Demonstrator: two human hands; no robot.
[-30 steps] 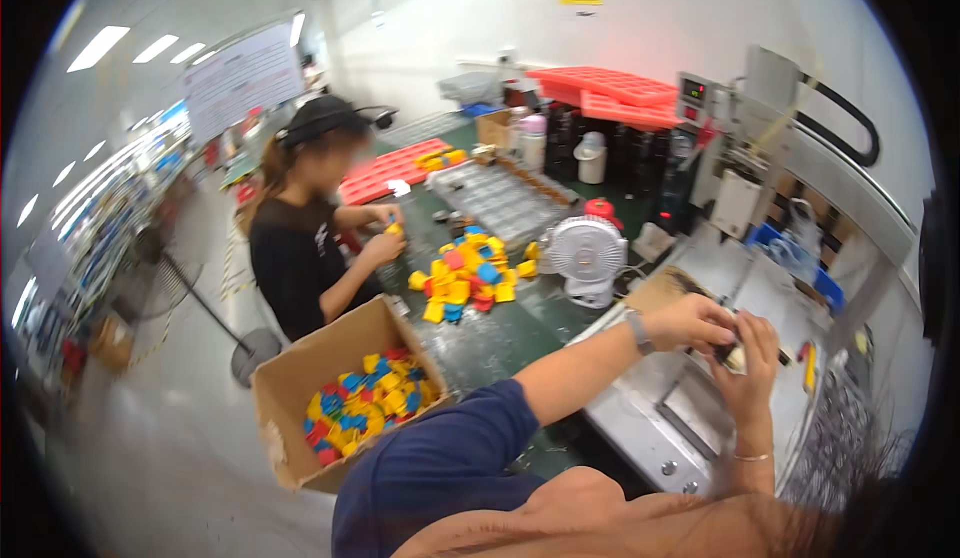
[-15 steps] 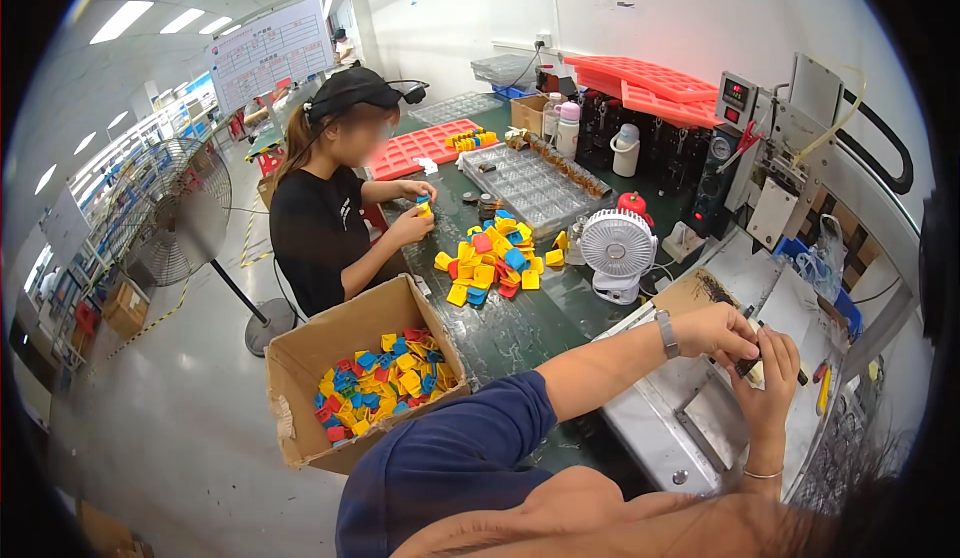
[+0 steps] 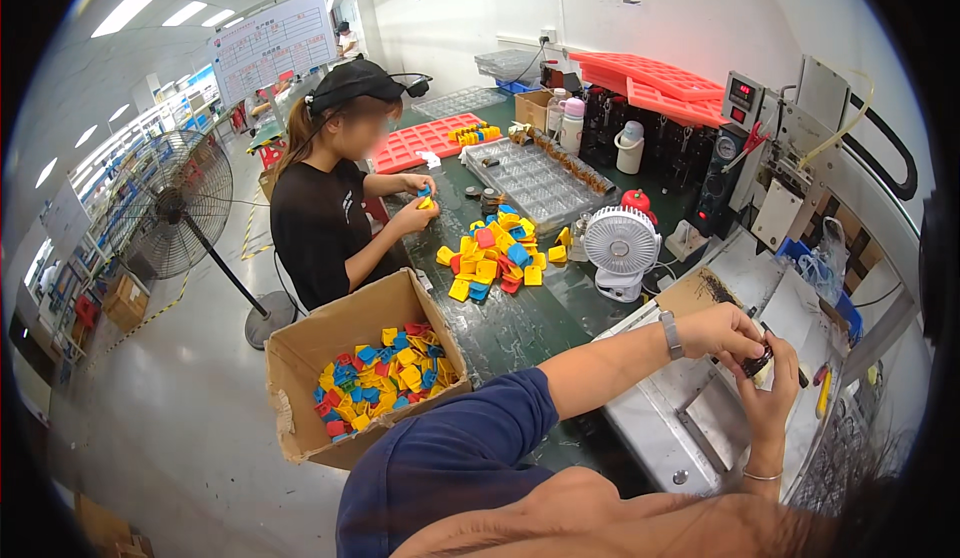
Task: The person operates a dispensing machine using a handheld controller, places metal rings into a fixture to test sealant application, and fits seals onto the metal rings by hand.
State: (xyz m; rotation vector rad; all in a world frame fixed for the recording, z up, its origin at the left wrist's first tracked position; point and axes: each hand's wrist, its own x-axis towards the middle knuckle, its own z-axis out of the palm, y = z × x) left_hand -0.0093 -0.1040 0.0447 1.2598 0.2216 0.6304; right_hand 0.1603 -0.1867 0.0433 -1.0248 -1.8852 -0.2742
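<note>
At the lower right, over the metal work surface [image 3: 655, 433], my two hands meet. My left hand [image 3: 718, 332], with a watch at its wrist, reaches in from the left, fingers closed in a pinch. Coming up from below, my right hand [image 3: 768, 390], with a thin bracelet, has its fingers bent against the same small dark part [image 3: 757, 361]. Fingers partly cover that part, so its exact kind cannot be made out. A thin black stick [image 3: 803, 379] pokes out beside my right fingers; which hand grips it is unclear. Tiny black pieces [image 3: 716, 288] lie scattered on a tan board just beyond.
A machine with a lit display [image 3: 741, 92] stands at right. Left of my hands are a white fan [image 3: 621, 243], a heap of coloured plastic pieces [image 3: 490, 255] and a cardboard box [image 3: 300, 353]. A co-worker [image 3: 325, 193] handles pieces across the table. A yellow-handled tool [image 3: 822, 398] lies right.
My fingers have shifted slightly around the dark part, and more of it shows between them. The view has tilted a little; otherwise my arms stay in place.
</note>
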